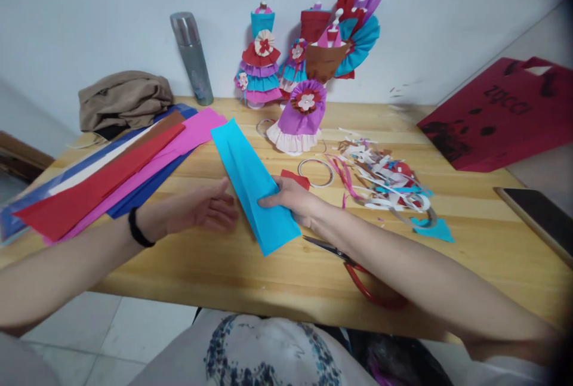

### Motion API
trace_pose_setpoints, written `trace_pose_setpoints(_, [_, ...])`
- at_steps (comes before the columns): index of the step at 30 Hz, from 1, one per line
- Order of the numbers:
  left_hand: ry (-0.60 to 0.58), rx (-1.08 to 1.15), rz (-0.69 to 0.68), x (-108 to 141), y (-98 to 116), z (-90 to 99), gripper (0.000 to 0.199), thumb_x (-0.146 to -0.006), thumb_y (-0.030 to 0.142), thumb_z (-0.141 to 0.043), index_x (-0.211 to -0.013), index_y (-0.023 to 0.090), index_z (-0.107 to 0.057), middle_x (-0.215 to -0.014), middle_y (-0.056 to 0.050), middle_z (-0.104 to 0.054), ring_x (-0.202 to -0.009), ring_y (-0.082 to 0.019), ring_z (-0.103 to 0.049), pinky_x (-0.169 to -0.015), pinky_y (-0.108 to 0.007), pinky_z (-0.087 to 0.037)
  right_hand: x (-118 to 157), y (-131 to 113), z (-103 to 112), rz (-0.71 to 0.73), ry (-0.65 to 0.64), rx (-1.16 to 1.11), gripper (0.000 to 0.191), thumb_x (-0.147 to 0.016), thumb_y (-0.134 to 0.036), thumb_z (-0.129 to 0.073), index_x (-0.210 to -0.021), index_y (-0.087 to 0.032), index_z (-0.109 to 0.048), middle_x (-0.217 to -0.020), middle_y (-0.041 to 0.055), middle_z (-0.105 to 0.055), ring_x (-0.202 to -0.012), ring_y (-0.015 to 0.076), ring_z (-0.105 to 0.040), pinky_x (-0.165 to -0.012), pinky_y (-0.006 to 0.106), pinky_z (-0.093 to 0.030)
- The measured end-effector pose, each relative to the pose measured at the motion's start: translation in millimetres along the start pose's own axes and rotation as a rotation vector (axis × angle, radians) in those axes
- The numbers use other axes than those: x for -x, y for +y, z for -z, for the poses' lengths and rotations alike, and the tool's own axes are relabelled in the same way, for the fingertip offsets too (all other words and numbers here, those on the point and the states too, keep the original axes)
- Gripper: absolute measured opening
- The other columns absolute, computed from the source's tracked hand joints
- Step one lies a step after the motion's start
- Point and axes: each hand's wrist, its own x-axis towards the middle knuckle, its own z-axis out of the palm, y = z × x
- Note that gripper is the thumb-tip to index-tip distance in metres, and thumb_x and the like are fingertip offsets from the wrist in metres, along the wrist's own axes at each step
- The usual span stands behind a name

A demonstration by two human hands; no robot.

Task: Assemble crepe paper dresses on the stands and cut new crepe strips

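A folded strip of turquoise crepe paper (250, 183) is held tilted above the wooden table. My right hand (293, 198) grips its right edge, with the thumb lying on top. Just left of the strip, my left hand (215, 210) is apart from it, fingers loosely spread and slightly blurred, holding nothing. Under my right forearm lie scissors (333, 249) with red handles, partly hidden. A small red paper piece (295, 179) rests beyond my right hand, beside a roll of tape (316, 173).
Folded coloured paper strips (120, 180) lie at the left. Small mannequins in paper dresses (304, 114) stand near the wall beside a steel flask (192, 58). Paper scraps (389, 180) are heaped at the right, near a red bag (501, 117) and a dark phone-like slab (537, 219).
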Motion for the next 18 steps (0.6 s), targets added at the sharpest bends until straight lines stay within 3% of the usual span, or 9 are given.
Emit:
trace_pose_setpoints(2, [-0.066, 0.051, -0.061, -6.1, -5.4, -15.2, 0.058, -0.080, 0.066, -0.066, -0.109, 0.016, -0.070, -0.110, -0.015, -0.073, -0.097, -0.025, -0.071, -0.086, -0.034, -0.057, -1.5, -1.3, -2.7, 0.043, 0.036, 0.117, 0.050, -0.053, -0.013, -0.078, -0.100, -0.022, -0.064, -0.098, 0.0054, -0.076, -0.087, 0.0259, -0.070, -0.077, 0.040, -0.060])
trace_pose_setpoints(7, [0.037, 0.252, -0.138, -28.4, -3.7, -33.9, 0.043, -0.088, 0.052, -0.064, -0.111, 0.016, -0.070, -0.108, -0.013, -0.074, -0.091, -0.024, -0.072, -0.079, -0.034, -0.061, -1.2, -10.9, -8.3, 0.215, 0.132, 0.476, 0.048, -0.054, -0.011, -0.075, -0.100, -0.022, -0.064, -0.100, 0.0051, -0.074, -0.093, 0.0283, -0.069, -0.083, 0.044, -0.057])
trace_pose_setpoints(10, [0.075, 0.342, -0.208, -37.3, -7.6, -34.6, 0.033, -0.087, 0.035, -0.069, -0.116, 0.017, -0.069, -0.111, -0.010, -0.075, -0.094, -0.024, -0.072, -0.081, -0.034, -0.062, 0.8, -12.9, -8.2, 0.205, 0.092, 0.420, 0.046, -0.056, -0.010, -0.075, -0.099, -0.024, -0.065, -0.100, 0.0037, -0.074, -0.092, 0.0271, -0.070, -0.082, 0.042, -0.058])
trace_pose_setpoints(15, [0.063, 0.434, -0.266, -44.6, -13.8, -39.8, 0.045, -0.084, 0.028, -0.071, -0.127, 0.016, -0.063, -0.126, -0.010, -0.069, -0.113, -0.029, -0.067, -0.094, -0.040, -0.058, 0.3, -10.7, -4.9, 0.078, -0.033, 0.169, 0.051, -0.058, -0.016, -0.081, -0.106, -0.021, -0.065, -0.094, 0.0029, -0.076, -0.087, 0.0237, -0.071, -0.079, 0.038, -0.059])
trace_pose_setpoints(18, [0.111, 0.466, -0.253, -48.2, -13.5, -45.5, 0.042, -0.083, 0.022, -0.072, -0.124, 0.014, -0.064, -0.128, -0.011, -0.068, -0.121, -0.031, -0.062, -0.096, -0.041, -0.057, 6.3, -15.8, -1.5, 0.124, -0.035, 0.249, 0.047, -0.068, -0.028, -0.079, -0.111, -0.019, -0.065, -0.093, 0.0042, -0.076, -0.085, 0.0228, -0.071, -0.077, 0.038, -0.059])
